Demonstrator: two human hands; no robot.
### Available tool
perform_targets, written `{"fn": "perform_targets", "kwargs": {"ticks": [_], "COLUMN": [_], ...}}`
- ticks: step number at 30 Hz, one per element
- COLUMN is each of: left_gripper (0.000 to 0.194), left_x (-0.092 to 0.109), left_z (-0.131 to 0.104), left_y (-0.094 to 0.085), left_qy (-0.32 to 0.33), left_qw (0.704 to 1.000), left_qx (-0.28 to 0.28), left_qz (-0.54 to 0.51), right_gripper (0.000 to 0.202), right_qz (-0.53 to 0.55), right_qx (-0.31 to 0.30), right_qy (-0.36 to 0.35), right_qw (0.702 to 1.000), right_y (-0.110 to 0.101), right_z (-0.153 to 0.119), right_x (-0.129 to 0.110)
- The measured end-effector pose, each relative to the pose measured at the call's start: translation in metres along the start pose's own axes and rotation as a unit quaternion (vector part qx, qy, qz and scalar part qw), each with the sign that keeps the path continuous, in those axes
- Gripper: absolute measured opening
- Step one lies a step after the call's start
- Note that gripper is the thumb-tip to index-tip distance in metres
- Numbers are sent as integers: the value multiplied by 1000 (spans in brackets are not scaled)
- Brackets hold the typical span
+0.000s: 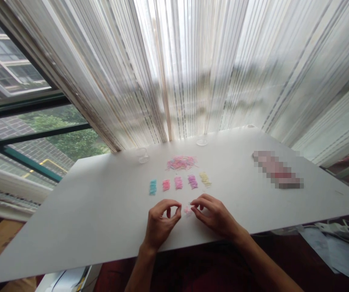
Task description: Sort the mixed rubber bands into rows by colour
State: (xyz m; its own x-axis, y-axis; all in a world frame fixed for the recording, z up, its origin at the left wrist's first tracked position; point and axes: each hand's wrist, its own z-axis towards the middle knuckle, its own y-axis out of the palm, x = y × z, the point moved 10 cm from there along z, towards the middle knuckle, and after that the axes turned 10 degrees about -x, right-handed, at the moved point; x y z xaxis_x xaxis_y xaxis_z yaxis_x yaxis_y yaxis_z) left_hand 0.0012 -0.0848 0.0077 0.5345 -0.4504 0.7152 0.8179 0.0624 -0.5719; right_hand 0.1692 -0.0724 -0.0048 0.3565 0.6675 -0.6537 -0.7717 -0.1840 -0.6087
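My left hand (161, 221) is closed in a pinch, thumb and forefinger meeting over the white table (101, 227); anything between the tips is too small to make out. My right hand (215, 215) faces it with thumb and forefinger nearly together, and a tiny object seems to be at its fingertips. A few small pink pieces (187, 210) lie between the hands. Just beyond is a row of small thin pieces in neat groups: blue (153, 187), coral (166, 185), pink (178, 183), purple (193, 181) and pale yellow (205, 179). Behind them spreads a loose mixed-colour pile (181, 162).
Two clear round dishes or lids, one at the back left (143, 157) and another at the back middle (202, 142), stand near the curtain (186, 81). A blurred-out pinkish object (277, 170) lies at the right. Cables (341, 229) hang below the table's right edge.
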Motion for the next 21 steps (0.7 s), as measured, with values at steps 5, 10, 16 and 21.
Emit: {"fn": "perform_targets", "kwargs": {"ticks": [5, 10, 16, 21], "left_gripper": [9, 13, 10, 11], "left_x": [-24, -33, -35, -32], "left_z": [3, 4, 7, 24], "left_y": [-41, -53, -49, -39], "left_qy": [-66, -80, -76, -28], "left_qw": [995, 993, 996, 999], "left_qx": [77, 76, 49, -11], "left_qz": [-6, -32, -21, 11], "right_gripper": [11, 12, 13, 13], "right_qz": [-3, 6, 18, 13], "right_qx": [-12, -26, -41, -45], "right_qy": [9, 20, 30, 32], "right_qw": [1000, 999, 999, 998], "right_y": [2, 5, 7, 8], "right_z": [0, 0, 0, 1], "right_x": [2, 5, 7, 7]}}
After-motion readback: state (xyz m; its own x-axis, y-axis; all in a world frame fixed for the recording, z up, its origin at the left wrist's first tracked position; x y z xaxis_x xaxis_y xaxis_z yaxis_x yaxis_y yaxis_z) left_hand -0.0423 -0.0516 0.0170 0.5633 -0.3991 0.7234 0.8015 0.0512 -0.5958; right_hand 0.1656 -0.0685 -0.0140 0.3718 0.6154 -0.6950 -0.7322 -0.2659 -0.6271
